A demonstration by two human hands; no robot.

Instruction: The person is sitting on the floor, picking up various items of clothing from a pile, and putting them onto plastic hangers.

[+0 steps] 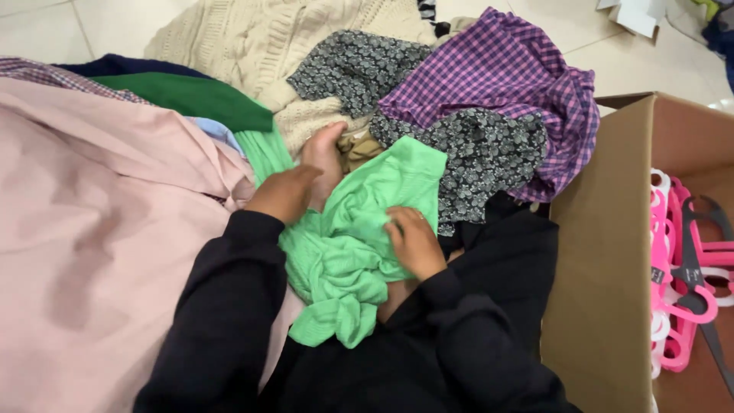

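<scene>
Your left hand (294, 180) and right hand (413, 241) both clutch the light green garment (359, 229); it runs lengthwise toward you, fingers curled into cloth.

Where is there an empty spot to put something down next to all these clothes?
Bare floor tiles show at the top, between the purple checked shirt and the cardboard box. A smaller patch shows top left, beside the cream knit sweater. Around both hands, on the green garment, it is crowded. The box holds pink hangers.
</scene>
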